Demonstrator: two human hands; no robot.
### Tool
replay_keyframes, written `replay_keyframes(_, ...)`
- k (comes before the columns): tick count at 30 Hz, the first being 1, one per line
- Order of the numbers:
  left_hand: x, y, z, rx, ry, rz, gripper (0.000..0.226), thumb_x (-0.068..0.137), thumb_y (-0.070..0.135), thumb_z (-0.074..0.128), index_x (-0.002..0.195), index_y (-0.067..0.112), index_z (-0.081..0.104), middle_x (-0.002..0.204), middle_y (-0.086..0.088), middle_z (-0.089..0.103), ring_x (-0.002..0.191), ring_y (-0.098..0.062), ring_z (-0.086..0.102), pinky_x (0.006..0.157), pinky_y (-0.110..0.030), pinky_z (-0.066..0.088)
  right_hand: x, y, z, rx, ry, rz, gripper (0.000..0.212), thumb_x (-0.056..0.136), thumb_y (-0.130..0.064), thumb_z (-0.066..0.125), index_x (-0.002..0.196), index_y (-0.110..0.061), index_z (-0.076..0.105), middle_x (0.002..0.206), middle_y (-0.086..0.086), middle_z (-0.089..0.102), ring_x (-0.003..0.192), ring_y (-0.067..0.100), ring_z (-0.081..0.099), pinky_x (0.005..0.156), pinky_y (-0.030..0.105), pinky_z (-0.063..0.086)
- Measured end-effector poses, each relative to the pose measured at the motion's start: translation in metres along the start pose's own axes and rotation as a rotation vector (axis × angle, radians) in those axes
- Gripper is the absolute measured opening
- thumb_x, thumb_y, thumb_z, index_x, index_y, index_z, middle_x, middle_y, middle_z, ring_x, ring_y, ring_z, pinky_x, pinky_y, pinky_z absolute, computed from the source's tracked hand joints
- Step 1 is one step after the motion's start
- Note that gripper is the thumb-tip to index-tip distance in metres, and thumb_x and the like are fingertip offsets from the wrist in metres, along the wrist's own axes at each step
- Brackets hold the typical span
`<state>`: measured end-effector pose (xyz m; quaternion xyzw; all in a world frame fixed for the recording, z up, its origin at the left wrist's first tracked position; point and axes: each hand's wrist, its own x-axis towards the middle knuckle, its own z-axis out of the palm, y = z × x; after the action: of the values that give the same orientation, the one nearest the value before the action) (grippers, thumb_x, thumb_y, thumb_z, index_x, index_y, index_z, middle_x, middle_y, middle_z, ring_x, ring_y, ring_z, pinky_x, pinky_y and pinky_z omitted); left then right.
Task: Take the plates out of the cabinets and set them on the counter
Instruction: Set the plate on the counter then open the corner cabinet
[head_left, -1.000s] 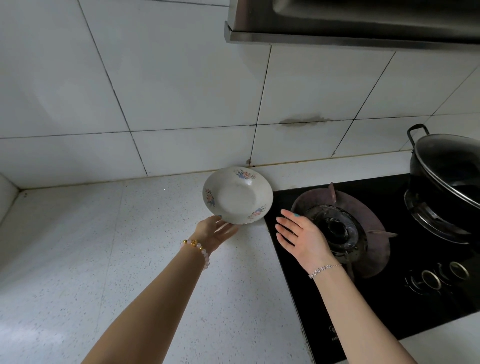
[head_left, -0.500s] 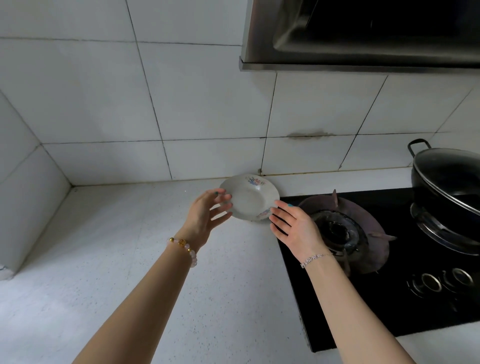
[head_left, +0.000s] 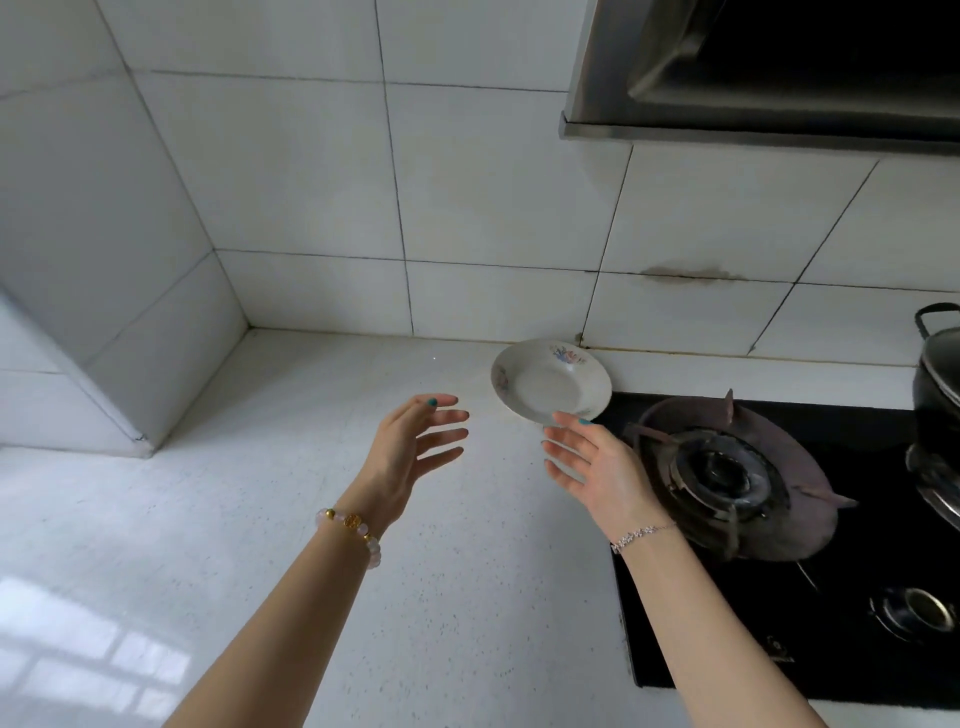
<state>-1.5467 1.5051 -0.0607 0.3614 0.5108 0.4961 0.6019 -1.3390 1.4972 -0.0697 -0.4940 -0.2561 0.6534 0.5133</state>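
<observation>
A white plate (head_left: 550, 384) with small flower prints on its rim rests on the speckled white counter (head_left: 291, 519), close to the back wall and just left of the stove. My left hand (head_left: 415, 447) hovers to the plate's left, fingers spread, holding nothing. To the front right of the plate, my right hand (head_left: 592, 467) is also open and empty, its fingertips close to the plate's front rim. No cabinet is in view.
A black gas stove (head_left: 779, 545) with a round burner (head_left: 722, 478) lies to the right. A dark lidded pot (head_left: 940, 364) sits at the far right, under a range hood (head_left: 769, 73). A tiled wall corner (head_left: 145, 291) juts out at the left.
My left hand has let go of the plate and drawn back to the left. The plate now sits on the counter. My right hand has also pulled slightly away from it.
</observation>
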Motion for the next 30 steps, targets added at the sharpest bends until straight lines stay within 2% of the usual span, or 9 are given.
replay_keyframes(6, -0.042, 0.008, -0.009, -0.056, 0.175, 0.066, 0.030, 0.099, 0.019, 0.035, 0.101, 0.010, 0.064, 0.096, -0.007, 0.070, 0.091, -0.025, 0.067, 0.086, -0.039, 0.055, -0.006, -0.008, 0.015, -0.027, -0.179, 0.033, 0.025, 0.095, -0.022, 0.048, 0.106, -0.013, 0.068, 0.096, 0.003, 0.071, 0.094, 0.017, 0.065, 0.083, 0.032, 0.053)
replay_keyframes(12, -0.098, 0.000, -0.007, -0.147, 0.414, 0.141, 0.029, 0.099, 0.018, 0.036, 0.100, 0.011, 0.064, 0.096, -0.008, 0.070, 0.091, -0.025, 0.067, 0.087, -0.041, 0.054, -0.015, -0.007, 0.033, -0.121, -0.393, 0.100, 0.026, 0.095, -0.021, 0.045, 0.099, -0.014, 0.069, 0.090, 0.002, 0.071, 0.086, 0.016, 0.066, 0.074, 0.028, 0.052)
replay_keyframes(25, -0.266, -0.029, -0.028, -0.350, 1.030, 0.291, 0.026, 0.096, 0.016, 0.039, 0.097, 0.010, 0.065, 0.093, -0.007, 0.071, 0.088, -0.025, 0.067, 0.085, -0.041, 0.054, -0.094, 0.063, 0.101, -0.357, -0.932, 0.299, 0.029, 0.099, -0.022, 0.041, 0.101, -0.014, 0.069, 0.096, 0.004, 0.070, 0.092, 0.018, 0.065, 0.075, 0.030, 0.051)
replay_keyframes(30, -0.345, -0.055, -0.028, -0.441, 1.253, 0.347, 0.026, 0.096, 0.015, 0.038, 0.096, 0.010, 0.064, 0.090, -0.006, 0.071, 0.085, -0.023, 0.067, 0.082, -0.039, 0.054, -0.151, 0.099, 0.121, -0.433, -1.127, 0.385, 0.031, 0.099, -0.020, 0.039, 0.107, -0.010, 0.067, 0.099, 0.007, 0.070, 0.096, 0.022, 0.065, 0.085, 0.034, 0.052)
